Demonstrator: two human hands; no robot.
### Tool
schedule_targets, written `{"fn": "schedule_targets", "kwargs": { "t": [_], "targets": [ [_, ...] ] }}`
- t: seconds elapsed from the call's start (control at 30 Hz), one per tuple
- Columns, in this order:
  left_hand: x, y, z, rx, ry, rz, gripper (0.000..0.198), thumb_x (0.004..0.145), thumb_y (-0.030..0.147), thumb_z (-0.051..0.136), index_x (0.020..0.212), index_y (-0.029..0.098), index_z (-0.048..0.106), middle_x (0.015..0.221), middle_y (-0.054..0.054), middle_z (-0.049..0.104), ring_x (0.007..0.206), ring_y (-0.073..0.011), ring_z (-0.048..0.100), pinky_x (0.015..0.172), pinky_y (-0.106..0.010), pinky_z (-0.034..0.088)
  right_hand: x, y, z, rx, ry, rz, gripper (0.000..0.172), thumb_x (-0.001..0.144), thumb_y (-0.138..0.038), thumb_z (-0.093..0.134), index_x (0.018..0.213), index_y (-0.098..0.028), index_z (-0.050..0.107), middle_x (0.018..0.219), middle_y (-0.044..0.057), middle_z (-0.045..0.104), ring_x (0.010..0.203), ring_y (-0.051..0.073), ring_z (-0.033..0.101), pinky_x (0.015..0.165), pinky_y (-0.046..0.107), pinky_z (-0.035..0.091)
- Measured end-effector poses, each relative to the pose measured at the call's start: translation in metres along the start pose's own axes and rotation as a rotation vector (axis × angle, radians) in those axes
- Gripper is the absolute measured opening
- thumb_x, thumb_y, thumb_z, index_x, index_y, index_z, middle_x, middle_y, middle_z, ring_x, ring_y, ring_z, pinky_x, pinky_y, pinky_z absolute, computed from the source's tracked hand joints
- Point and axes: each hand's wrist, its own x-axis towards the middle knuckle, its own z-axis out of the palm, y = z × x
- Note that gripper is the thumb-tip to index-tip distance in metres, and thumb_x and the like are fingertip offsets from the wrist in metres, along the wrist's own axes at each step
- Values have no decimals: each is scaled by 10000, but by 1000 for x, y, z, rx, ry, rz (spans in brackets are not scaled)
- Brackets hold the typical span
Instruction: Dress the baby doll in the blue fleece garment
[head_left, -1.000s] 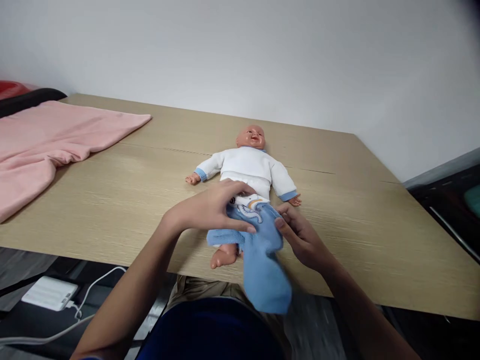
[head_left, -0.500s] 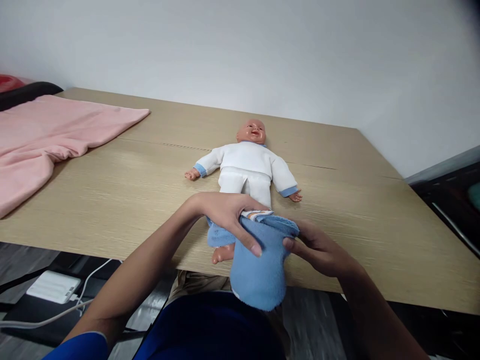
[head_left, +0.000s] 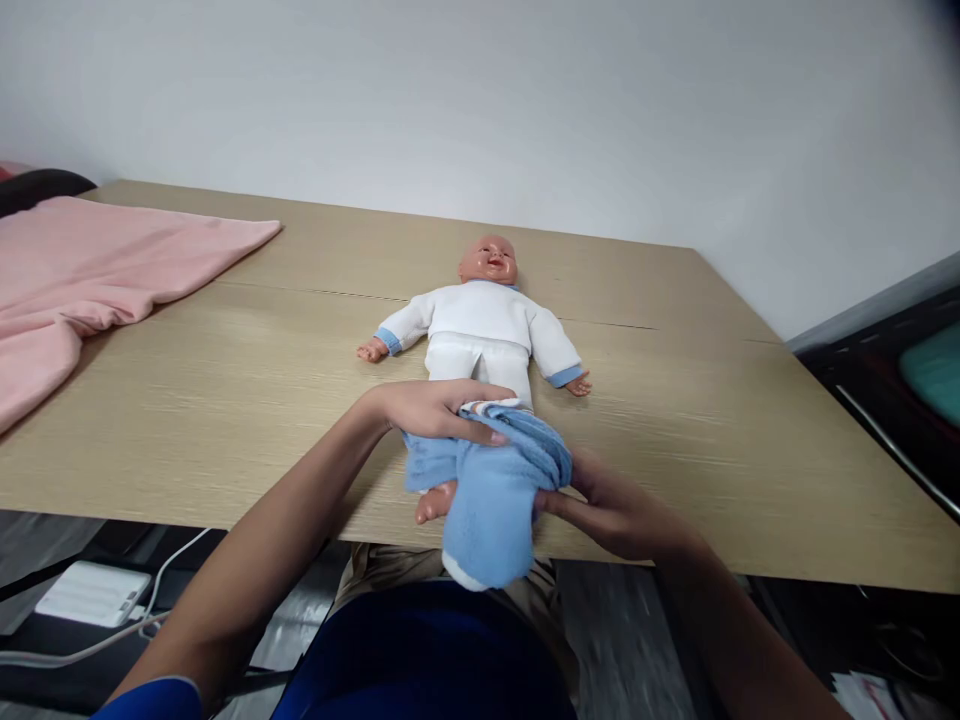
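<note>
Blue trousers (head_left: 487,480) are bunched over the doll's (head_left: 480,320) legs at the desk's (head_left: 225,400) near edge, one leg end hanging past it. The waistband is gripped from above by the left hand (head_left: 435,408), fingers closed on the fabric; the right hand (head_left: 607,505) is closed on the trousers' right side, thumb on cloth. One bare doll foot (head_left: 429,505) shows under the fabric. Doll lies face up in white top. Pink cloth (head_left: 90,270) lies far left; white box w/ cable (head_left: 90,595) sits below the desk.
</note>
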Motion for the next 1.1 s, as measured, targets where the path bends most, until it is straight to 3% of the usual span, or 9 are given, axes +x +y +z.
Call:
{"fn": "schedule_targets", "kwargs": {
  "t": [0.1, 0.2, 0.3, 0.43, 0.67, 0.8, 0.93, 1.03, 1.1],
  "targets": [
    [-5, -5, -3, -117, -106, -15, 354, 898, 463, 841, 1098, 206, 704, 990, -25, 732, 916, -219, 687, 841, -302, 559, -2, 7, 5, 28, 119, 28, 483, 1091, -452, 602, 1553, -313, 608, 1559, 53, 676, 1438, 297, 639, 1224, 513, 529],
    [-5, -8, -3, -85, -167, -89, 450, 745, 452, 974, 1027, 211, 719, 936, -11, 745, 869, -227, 705, 773, -295, 568, -3, 0, 6, -50, 18, 35, 490, 1037, -495, 682, 1473, -272, 677, 1422, 62, 760, 1292, 300, 720, 1132, 477, 593],
    [-2, -8, 0, 19, -174, -113, 329, 844, 456, 902, 953, 207, 716, 909, -6, 733, 881, -216, 706, 784, -284, 555, -3, -12, 5, -215, -86, -13, 459, 915, -482, 841, 1298, -241, 764, 1337, 60, 786, 1295, 313, 701, 1189, 460, 536],
    [-1, -8, 1, 122, -111, -39, 317, 933, 496, 799, 1061, 211, 739, 1027, -34, 759, 1011, -247, 712, 877, -305, 551, -1, -11, 6, -253, -35, -121, 236, 1012, -408, 742, 1165, -236, 793, 1413, 62, 726, 1369, 274, 647, 1247, 399, 460],
    [-4, -7, 0, 187, 71, -104, 427, 961, 549, 744, 1235, 222, 731, 1184, -49, 792, 1156, -263, 714, 1018, -335, 545, -2, 20, 27, 77, 194, -3, 343, 1057, -562, 613, 1146, -266, 760, 982, 25, 784, 949, 263, 749, 935, 414, 658],
    [-2, -13, 0, 79, 38, -84, 428, 1000, 508, 710, 1289, 192, 718, 1265, -76, 791, 1169, -256, 731, 1034, -354, 567, -1, 23, 37, 205, 271, 20, 416, 1035, -595, 648, 1295, -281, 731, 1171, 35, 794, 1122, 273, 748, 1096, 446, 608],
    [-1, -19, -1, -52, -22, -20, 477, 942, 594, 765, 1163, 171, 759, 1120, -90, 829, 1000, -245, 775, 924, -355, 623, -2, 21, 46, 233, 297, -9, 655, 907, -635, 801, 1436, -277, 655, 1445, 74, 716, 1425, 329, 624, 1258, 495, 478],
    [-3, -15, 2, -125, -104, -6, 622, 727, 629, 938, 1120, 177, 772, 970, -83, 836, 908, -279, 788, 819, -383, 655, -2, 16, 56, 176, 377, 36, 801, 733, -513, 980, 1417, -257, 649, 1412, 91, 734, 1379, 352, 653, 1212, 494, 512],
    [-5, -10, 4, -106, -150, -56, 557, 690, 570, 977, 1052, 191, 789, 880, -66, 827, 842, -283, 786, 756, -389, 658, -1, 12, 63, 94, 520, 90, 595, 806, -421, 927, 1317, -248, 677, 1278, 76, 777, 1206, 317, 727, 1091, 461, 579]
  ]
}}
